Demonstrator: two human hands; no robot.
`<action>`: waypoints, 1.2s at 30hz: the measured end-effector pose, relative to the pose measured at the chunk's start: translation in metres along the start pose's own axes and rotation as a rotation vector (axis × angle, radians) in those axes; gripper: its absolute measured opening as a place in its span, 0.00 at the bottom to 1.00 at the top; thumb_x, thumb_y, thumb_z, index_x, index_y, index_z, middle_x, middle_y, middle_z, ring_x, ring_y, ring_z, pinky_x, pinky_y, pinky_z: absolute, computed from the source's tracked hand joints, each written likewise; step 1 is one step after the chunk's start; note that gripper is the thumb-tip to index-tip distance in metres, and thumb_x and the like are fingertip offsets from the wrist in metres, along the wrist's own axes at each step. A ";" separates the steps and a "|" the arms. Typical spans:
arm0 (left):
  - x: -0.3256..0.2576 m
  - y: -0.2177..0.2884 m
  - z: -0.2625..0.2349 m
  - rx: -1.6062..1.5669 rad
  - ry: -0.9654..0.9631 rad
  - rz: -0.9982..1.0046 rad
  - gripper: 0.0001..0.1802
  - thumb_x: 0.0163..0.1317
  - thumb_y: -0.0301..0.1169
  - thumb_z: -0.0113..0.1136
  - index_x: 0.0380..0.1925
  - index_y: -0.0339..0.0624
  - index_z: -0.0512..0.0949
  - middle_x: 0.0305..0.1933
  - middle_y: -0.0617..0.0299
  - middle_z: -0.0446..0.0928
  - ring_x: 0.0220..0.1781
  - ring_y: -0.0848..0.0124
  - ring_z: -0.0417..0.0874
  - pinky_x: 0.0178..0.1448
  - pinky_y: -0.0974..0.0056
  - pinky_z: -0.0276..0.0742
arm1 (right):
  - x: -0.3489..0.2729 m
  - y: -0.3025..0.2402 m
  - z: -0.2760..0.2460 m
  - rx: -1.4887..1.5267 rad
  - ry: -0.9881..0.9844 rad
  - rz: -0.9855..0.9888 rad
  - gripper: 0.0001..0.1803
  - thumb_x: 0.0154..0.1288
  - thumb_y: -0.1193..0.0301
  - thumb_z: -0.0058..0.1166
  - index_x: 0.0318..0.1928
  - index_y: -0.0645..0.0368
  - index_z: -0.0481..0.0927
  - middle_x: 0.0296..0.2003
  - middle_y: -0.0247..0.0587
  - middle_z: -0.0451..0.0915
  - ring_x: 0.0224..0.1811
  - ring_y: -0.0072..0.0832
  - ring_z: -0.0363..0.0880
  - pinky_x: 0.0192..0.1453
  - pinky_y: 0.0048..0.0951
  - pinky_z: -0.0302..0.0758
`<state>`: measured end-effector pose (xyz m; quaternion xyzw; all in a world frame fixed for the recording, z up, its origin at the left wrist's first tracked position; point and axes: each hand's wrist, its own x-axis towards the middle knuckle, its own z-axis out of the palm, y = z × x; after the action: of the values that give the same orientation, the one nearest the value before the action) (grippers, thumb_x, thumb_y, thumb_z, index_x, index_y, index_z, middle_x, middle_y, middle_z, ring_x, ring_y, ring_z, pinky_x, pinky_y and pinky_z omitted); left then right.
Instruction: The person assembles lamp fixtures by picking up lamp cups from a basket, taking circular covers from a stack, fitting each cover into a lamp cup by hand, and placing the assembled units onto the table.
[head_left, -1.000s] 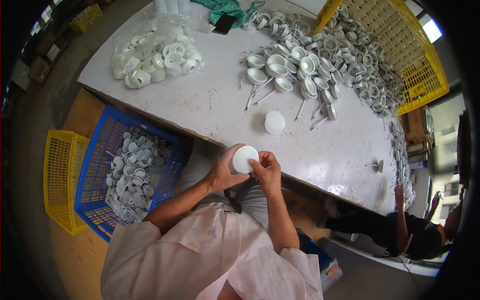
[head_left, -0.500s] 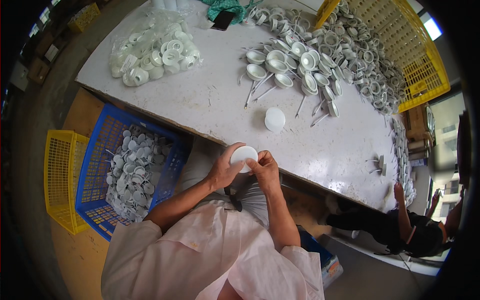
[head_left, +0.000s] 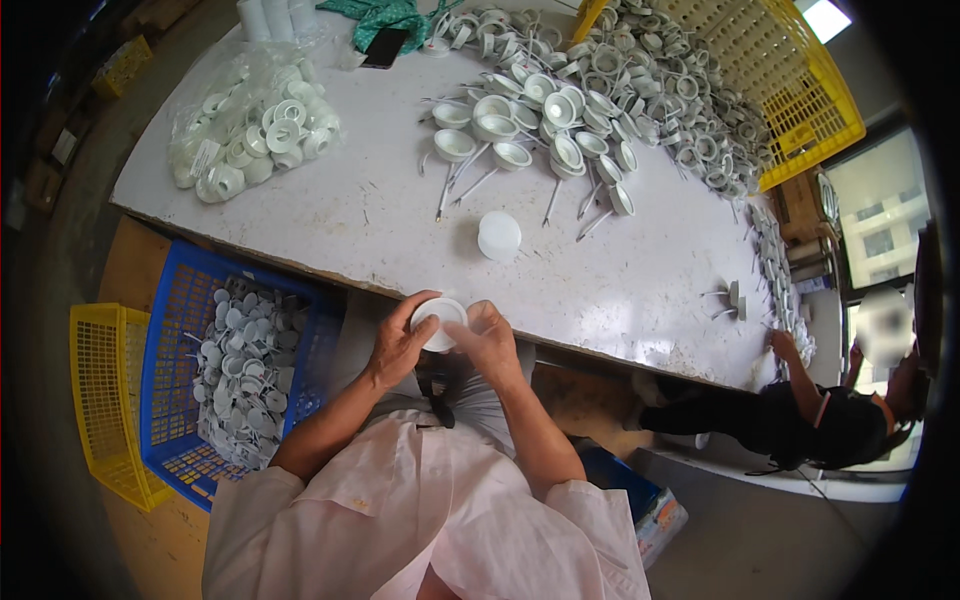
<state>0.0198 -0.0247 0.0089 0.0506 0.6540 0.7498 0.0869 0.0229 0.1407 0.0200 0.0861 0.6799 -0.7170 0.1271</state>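
My left hand (head_left: 405, 340) holds a round white lamp housing (head_left: 436, 313) at the table's near edge, fingers round its far side and thumb over the rim. The housing's hollow, ringed side shows. My right hand (head_left: 490, 345) is at the housing's right edge; its fingers are smeared by motion, so I cannot tell whether they grip. Beyond my hands, a small stack of white round discs (head_left: 499, 236) stands on the table. Farther back lie many white cup-shaped lamp housings (head_left: 495, 128) with short wires.
A clear bag (head_left: 255, 125) of white rings lies on the left of the table (head_left: 330, 225). Below it stand a blue basket (head_left: 165, 350) of small white lamp parts and a yellow basket (head_left: 100, 380). A tipped yellow crate (head_left: 800, 90), phone (head_left: 385, 47) and another person (head_left: 830, 425) are farther off.
The piece in my left hand showed a flat white face before; now its hollow ringed side shows. My right hand has shifted along its edge. The whole view has swung to the right.
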 end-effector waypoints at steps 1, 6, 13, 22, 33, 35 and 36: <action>-0.002 -0.005 -0.007 -0.080 0.056 -0.016 0.19 0.66 0.35 0.55 0.54 0.37 0.71 0.41 0.60 0.78 0.41 0.77 0.77 0.44 0.71 0.76 | 0.001 -0.001 0.001 0.056 -0.024 -0.016 0.18 0.58 0.65 0.65 0.35 0.59 0.69 0.25 0.31 0.74 0.25 0.16 0.72 0.28 0.18 0.71; -0.014 -0.001 -0.065 -0.223 0.332 -0.049 0.18 0.70 0.35 0.47 0.53 0.34 0.71 0.42 0.58 0.77 0.35 0.71 0.81 0.31 0.66 0.79 | 0.023 -0.010 -0.091 -0.149 0.447 -0.149 0.09 0.62 0.69 0.57 0.34 0.63 0.75 0.25 0.30 0.75 0.26 0.14 0.70 0.32 0.20 0.69; -0.067 -0.040 -0.198 -0.039 0.702 -0.107 0.25 0.68 0.32 0.47 0.64 0.43 0.59 0.61 0.51 0.65 0.56 0.60 0.75 0.40 0.59 0.83 | 0.027 0.010 -0.357 -1.077 1.307 -0.223 0.21 0.57 0.65 0.56 0.51 0.60 0.76 0.49 0.49 0.74 0.52 0.42 0.70 0.56 0.39 0.67; -0.178 -0.186 -0.407 0.731 1.002 -0.497 0.37 0.54 0.18 0.50 0.67 0.38 0.55 0.66 0.44 0.61 0.57 0.55 0.74 0.42 0.59 0.80 | 0.013 -0.014 -0.443 -1.270 1.222 0.479 0.38 0.56 0.69 0.47 0.69 0.33 0.58 0.71 0.44 0.51 0.71 0.56 0.49 0.71 0.47 0.56; -0.210 -0.253 -0.371 0.523 0.857 -0.602 0.31 0.56 0.20 0.53 0.63 0.36 0.62 0.63 0.44 0.66 0.36 0.60 0.80 0.32 0.63 0.76 | 0.025 0.002 -0.456 -1.462 0.877 0.297 0.30 0.57 0.75 0.40 0.63 0.68 0.63 0.61 0.66 0.62 0.65 0.53 0.59 0.70 0.38 0.56; -0.202 -0.263 -0.370 0.714 0.625 -0.563 0.29 0.57 0.21 0.54 0.61 0.36 0.64 0.62 0.46 0.68 0.33 0.63 0.81 0.31 0.65 0.75 | 0.026 0.005 -0.432 -1.375 0.844 0.270 0.31 0.56 0.75 0.40 0.63 0.71 0.62 0.63 0.67 0.60 0.68 0.54 0.55 0.74 0.37 0.51; -0.202 -0.264 -0.358 0.714 0.619 -0.561 0.29 0.57 0.21 0.54 0.61 0.36 0.64 0.62 0.46 0.68 0.33 0.63 0.81 0.31 0.65 0.75 | 0.021 0.008 -0.423 -1.363 0.825 0.189 0.30 0.57 0.76 0.40 0.62 0.72 0.62 0.63 0.68 0.60 0.68 0.54 0.55 0.73 0.38 0.51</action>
<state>0.1666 -0.3780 -0.2946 -0.3223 0.8511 0.4094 0.0643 -0.0152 0.5603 -0.0191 0.3049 0.9502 -0.0407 -0.0494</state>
